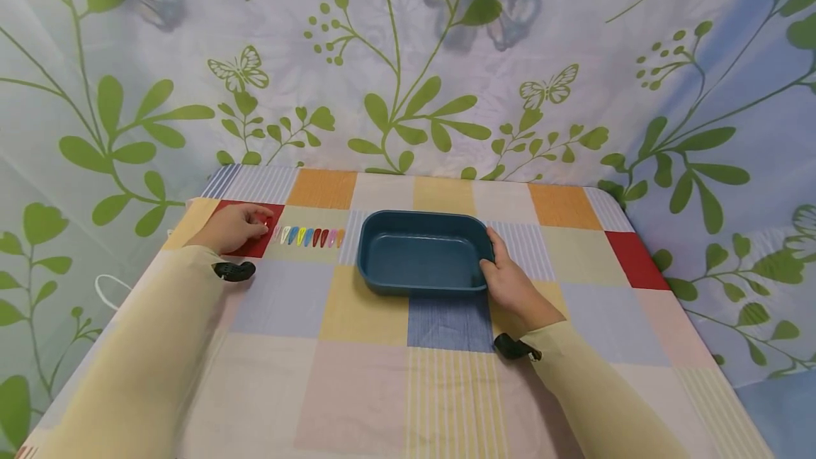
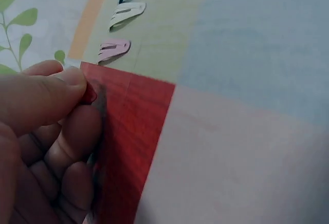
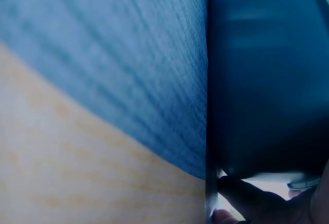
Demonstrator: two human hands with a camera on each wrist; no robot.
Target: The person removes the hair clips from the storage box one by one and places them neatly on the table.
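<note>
Pinched between thumb and forefinger of the left hand [image 1: 232, 227] is a small red hair clip [image 2: 91, 93], just above the red square of the checked tablecloth [image 1: 357, 381], at the left end of a row of coloured clips [image 1: 309, 236]. Meanwhile the right hand [image 1: 510, 282] grips the rim of an empty dark blue tray [image 1: 421, 252]. This looks like the pick-up step; carrying the clip over calls for a steady pinch. It is thin, flat and glossy.

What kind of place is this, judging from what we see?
Probably a home-style tabletop set up for recording, not a workshop. A checked cloth covers the table, a leaf-and-butterfly curtain hangs behind it, and only a blue tray and a row of coloured hair clips lie on it.
</note>
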